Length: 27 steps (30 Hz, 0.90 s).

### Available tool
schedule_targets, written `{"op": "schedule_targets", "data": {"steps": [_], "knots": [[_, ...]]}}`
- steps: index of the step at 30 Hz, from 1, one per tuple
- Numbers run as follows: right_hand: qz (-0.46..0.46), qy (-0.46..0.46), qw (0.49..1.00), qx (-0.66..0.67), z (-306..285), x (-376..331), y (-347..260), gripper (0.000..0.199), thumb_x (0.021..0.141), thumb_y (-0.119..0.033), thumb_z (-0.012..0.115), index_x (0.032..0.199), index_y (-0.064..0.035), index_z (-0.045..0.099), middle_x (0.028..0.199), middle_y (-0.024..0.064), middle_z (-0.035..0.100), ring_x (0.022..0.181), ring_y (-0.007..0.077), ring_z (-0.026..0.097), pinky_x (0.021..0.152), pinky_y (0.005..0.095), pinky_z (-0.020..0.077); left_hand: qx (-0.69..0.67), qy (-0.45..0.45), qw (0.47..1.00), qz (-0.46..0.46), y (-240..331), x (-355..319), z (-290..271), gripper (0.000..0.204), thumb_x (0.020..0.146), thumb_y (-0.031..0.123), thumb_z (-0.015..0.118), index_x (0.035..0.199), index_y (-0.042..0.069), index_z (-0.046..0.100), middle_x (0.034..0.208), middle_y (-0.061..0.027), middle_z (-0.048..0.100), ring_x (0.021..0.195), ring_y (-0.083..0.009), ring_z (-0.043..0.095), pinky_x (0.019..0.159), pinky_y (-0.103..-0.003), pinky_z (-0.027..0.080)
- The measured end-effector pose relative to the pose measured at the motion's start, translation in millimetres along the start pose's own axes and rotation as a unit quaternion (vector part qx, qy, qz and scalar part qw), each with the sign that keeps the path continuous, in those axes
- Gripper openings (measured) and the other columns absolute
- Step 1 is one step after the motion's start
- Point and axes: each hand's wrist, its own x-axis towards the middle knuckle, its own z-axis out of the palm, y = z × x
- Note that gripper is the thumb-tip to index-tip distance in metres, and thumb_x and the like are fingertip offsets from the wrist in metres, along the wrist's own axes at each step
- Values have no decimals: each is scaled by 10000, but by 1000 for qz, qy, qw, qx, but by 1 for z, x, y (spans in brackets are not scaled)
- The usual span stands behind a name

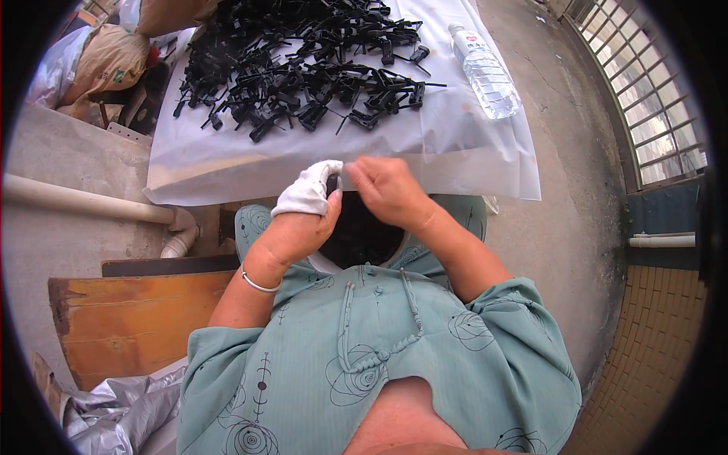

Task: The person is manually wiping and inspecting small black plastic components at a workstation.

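My left hand, its fingers covered by a white cloth glove with the thumb bare, is closed around a small black plastic part. Only a bit of that part shows beside the thumb. Just to its right, my right hand is bare, its fingers curled in and its fingertips blurred near the glove. Whatever it pinches, if anything, cannot be made out. Below both hands, between my knees, sits a round container with a pale rim and a dark inside.
A heap of black plastic parts with thin stems covers much of the table's white plastic sheet. At its right stands a clear water bottle. Sacks, a pipe and a wooden board are on the left; a barred window is on the right.
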Motion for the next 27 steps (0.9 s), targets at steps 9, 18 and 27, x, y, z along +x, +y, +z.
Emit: {"op": "schedule_targets", "data": {"steps": [9, 18, 27], "knots": [[67, 8, 932, -356, -10, 44, 34, 245, 794, -273, 614, 829, -49, 520, 720, 117, 608, 679, 291, 612, 588, 379, 488, 10, 62, 998, 16, -25, 16, -6, 192, 811, 39, 567, 998, 34, 613, 975, -133, 609, 886, -264, 587, 784, -311, 468], [69, -38, 986, -144, -39, 27, 21, 249, 782, -196, 627, 914, -3, 543, 637, 115, 543, 580, 262, 562, 539, 360, 439, 26, 70, 996, 52, -15, 19, -12, 241, 773, 48, 606, 1013, 45, 624, 1018, -126, 609, 994, -299, 546, 844, -346, 441], [-71, -162, 984, 0, -39, 23, 8, 268, 767, -150, 657, 953, 3, 539, 612, 97, 503, 535, 213, 499, 524, 324, 417, -129, -83, 985, 80, -2, 29, -19, 404, 819, -30, 539, 1214, 9, 463, 1112, -115, 575, 970, -181, 568, 810, -275, 448]]}}
